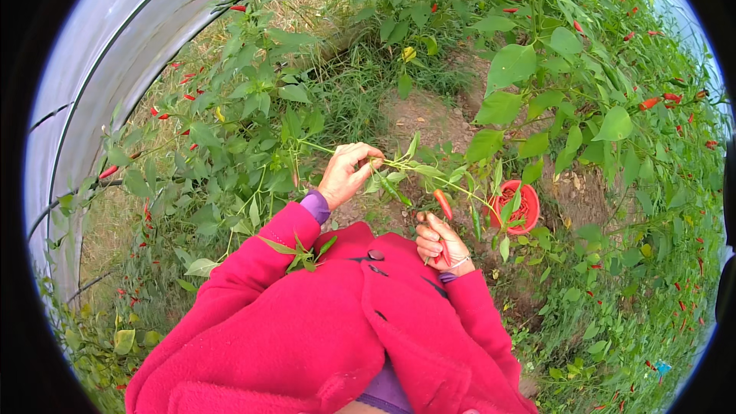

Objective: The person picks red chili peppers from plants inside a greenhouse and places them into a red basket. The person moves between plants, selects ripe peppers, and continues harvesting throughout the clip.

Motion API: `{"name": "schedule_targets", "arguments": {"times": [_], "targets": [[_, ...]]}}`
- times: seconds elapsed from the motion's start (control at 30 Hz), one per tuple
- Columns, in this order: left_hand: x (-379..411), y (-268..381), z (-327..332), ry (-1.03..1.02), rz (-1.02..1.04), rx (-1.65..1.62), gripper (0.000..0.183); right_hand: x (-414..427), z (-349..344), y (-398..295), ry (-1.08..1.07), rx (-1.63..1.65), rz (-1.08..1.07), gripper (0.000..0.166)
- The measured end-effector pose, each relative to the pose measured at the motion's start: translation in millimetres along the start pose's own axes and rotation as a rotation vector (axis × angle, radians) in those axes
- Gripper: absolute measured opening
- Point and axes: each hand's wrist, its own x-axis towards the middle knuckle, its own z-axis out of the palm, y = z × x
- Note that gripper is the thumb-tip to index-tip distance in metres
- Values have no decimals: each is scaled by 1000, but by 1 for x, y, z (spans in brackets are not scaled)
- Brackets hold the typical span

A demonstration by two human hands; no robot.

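My left hand (349, 171) pinches a chili pepper branch (422, 169) between thumb and fingers. The branch runs rightward, bearing leaves, a green chili (394, 190) by my fingertips and another green chili (476, 222) farther along. Just above my right hand (441, 246) is an orange-red chili (443, 204); whether it still hangs from the branch is hard to tell. Curled near my coat front, the right hand holds red chilies (445, 253) that show below its fingers. To its right stands a red bucket (535, 205) with many red chilies inside, partly covered by leaves.
Chili plants (241, 98) with red fruit grow on the left, and denser ones (609, 144) on the right. Bare soil (422, 118) lies between them. A plastic-sheet tunnel wall (109, 52) with dark hoops curves along the left. A leafy sprig (303, 254) rests against my coat.
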Motion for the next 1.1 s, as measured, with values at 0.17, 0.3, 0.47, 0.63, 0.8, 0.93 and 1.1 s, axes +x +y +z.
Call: {"name": "schedule_targets", "arguments": {"times": [0.17,0.3,0.47,0.63,0.8,0.93,1.1], "targets": [[-6,-4,15,40,77,65,10,15,10,3,-61,259,52,20],[-13,-1,14,-12,36,110,11,17,-1,1,-101,458,-28,25],[-23,0,17,-53,67,107,15,17,0,1,-133,560,-69,31],[-26,5,8,-371,39,-206,38,15,1,1,-227,516,-70,34],[-10,19,-12,-590,-308,-692,38,14,5,1,-202,319,-107,23],[-5,35,-4,-539,-305,-475,30,19,17,7,14,-13,-161,23],[4,73,5,-413,-216,-111,20,24,18,11,15,-237,-261,16]]}}
